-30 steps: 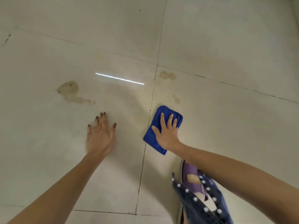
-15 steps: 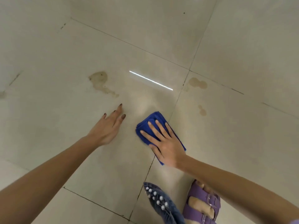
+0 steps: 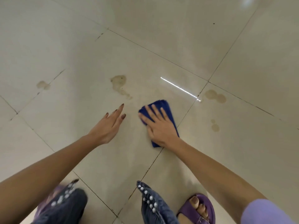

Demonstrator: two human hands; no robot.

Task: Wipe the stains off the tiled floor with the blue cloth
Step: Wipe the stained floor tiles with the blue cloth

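Observation:
My right hand point(image 3: 159, 126) lies flat with spread fingers on the folded blue cloth point(image 3: 167, 109), pressing it onto the pale tiled floor point(image 3: 161, 38). Beside it, my left hand point(image 3: 108, 125) rests flat on the tile, fingers stretched out, holding nothing. A brown stain point(image 3: 119, 83) sits just beyond my left fingertips. A double round stain point(image 3: 215, 96) lies past the tile joint to the right of the cloth. Two small spots point(image 3: 214, 126) mark the tile right of my right hand. Another faint stain point(image 3: 43, 85) is far left.
My feet in purple sandals point(image 3: 199, 209) and beaded denim trouser hems point(image 3: 152, 202) are at the bottom of the view. A bright reflected light streak point(image 3: 179, 87) crosses the tile beyond the cloth. Dark grout lines point(image 3: 152, 165) run diagonally.
My right hand has slid the cloth leftwards across the grout line onto the tile with the big stain. The view has swung, bringing both feet and a far-left stain into sight.

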